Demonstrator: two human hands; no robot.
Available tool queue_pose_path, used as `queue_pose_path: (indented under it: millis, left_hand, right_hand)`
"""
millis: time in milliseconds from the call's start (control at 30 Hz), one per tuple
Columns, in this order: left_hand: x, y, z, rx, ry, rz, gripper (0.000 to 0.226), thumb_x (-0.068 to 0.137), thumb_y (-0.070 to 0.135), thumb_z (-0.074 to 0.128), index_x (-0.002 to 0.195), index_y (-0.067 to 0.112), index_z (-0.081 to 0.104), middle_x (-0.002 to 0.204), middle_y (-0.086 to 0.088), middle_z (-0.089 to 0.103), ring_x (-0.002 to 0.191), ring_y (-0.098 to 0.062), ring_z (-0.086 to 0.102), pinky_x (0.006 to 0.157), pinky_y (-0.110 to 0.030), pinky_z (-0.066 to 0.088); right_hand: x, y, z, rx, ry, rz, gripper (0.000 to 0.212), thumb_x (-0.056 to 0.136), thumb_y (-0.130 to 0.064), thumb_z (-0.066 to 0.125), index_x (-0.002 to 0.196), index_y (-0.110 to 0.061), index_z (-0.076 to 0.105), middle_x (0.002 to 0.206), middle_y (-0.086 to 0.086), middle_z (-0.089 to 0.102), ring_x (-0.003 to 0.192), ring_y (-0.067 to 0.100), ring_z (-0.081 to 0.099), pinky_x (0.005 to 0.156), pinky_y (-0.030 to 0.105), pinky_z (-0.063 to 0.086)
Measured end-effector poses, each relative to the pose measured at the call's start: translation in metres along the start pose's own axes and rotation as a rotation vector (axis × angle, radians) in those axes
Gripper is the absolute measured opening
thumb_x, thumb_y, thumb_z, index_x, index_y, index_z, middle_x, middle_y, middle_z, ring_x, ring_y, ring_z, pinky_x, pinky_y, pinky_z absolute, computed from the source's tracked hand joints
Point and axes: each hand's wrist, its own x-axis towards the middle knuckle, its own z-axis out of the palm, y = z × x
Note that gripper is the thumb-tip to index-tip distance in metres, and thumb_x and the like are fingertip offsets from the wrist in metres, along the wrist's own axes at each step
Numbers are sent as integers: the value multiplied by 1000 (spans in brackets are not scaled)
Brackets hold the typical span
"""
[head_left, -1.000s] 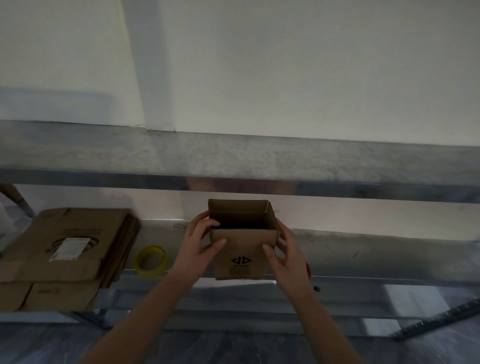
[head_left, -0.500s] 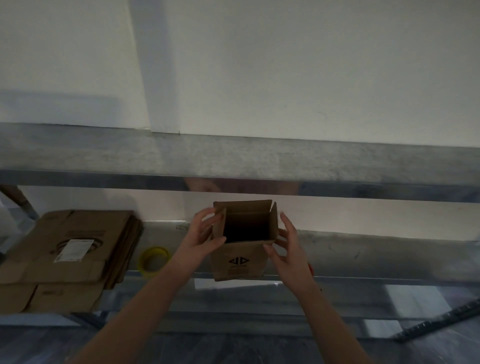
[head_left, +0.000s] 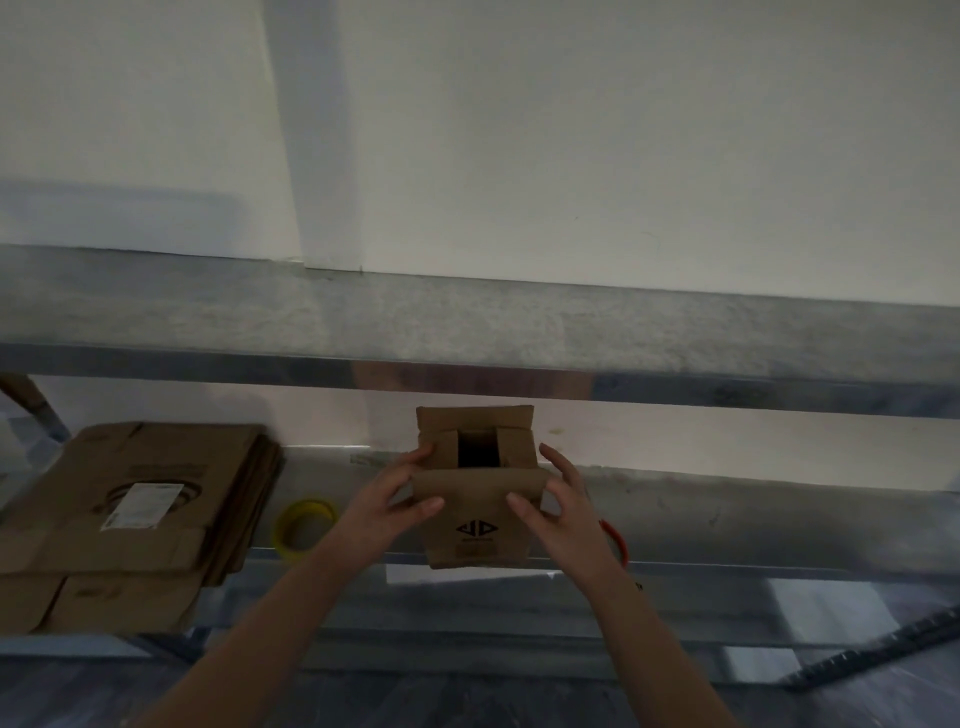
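Observation:
A small brown cardboard box (head_left: 478, 545) with a black logo on its front stands upright on the lower metal shelf (head_left: 727, 509). Its two side flaps are folded inward over the opening, leaving a dark gap in the middle. The near flap hangs forward over the front. My left hand (head_left: 384, 506) holds the box's upper left corner, with fingers on the left flap and thumb on the near flap. My right hand (head_left: 563, 512) is at the right side; its thumb touches the near flap and its spread fingers stay just off the box.
A stack of flattened cardboard boxes (head_left: 130, 499) lies on the shelf at the left. A yellow tape roll (head_left: 304, 525) sits between the stack and the box. A red-handled tool (head_left: 615, 540) shows behind my right wrist. The upper metal shelf (head_left: 467, 332) runs above, against a white wall.
The box's top was fully open; the side flaps have since folded inward and the near flap has come down over the front. Both hands shifted slightly up along the box's sides.

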Motion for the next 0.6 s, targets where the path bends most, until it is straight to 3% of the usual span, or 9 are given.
queue_pose_path:
  millis: [100,167,233,333,467,600]
  left_hand:
    - [3,-2,-2,-53,36,-10,46,74,46,71,117,52,54,124,33,50,118,7,48,87,-14,49]
    - [7,-3,0,-90,108,-18,60,75,41,72,127,51,44,122,39,48,116,13,46,85,-13,49]
    - [12,-4,3,-102,159,-31,73,76,37,75,134,52,34,123,43,42,115,14,45,80,-10,49]
    - [21,-6,5,-90,181,-66,86,74,33,78,141,48,26,125,31,42,117,1,47,88,-22,50]
    - [32,-4,-2,-174,18,-88,81,76,29,77,140,50,31,136,18,45,124,-6,45,94,-34,52]
    - [35,-6,-2,-168,-29,-61,68,77,29,76,133,44,41,135,17,47,127,-10,45,96,-38,52]
  right_hand:
    - [-1,3,-3,14,11,42,44,79,-59,61,122,-51,52,142,-17,37,131,5,39,87,5,45]
    - [0,1,-4,69,17,71,54,75,-60,66,125,-54,47,137,-17,46,126,3,46,92,16,49]
    - [3,-2,-4,184,34,127,69,69,-56,74,127,-59,38,131,-23,49,120,0,50,88,20,51]
    - [10,-3,-5,263,68,196,90,67,-40,83,136,-56,27,131,-14,48,117,5,51,86,24,51]
    - [20,-6,-12,248,-7,251,107,73,-22,85,148,-52,14,153,-4,29,134,23,40,104,55,45]
    - [26,-4,-23,180,-119,228,97,76,-23,83,145,-55,24,156,-12,24,137,20,36,102,55,47]
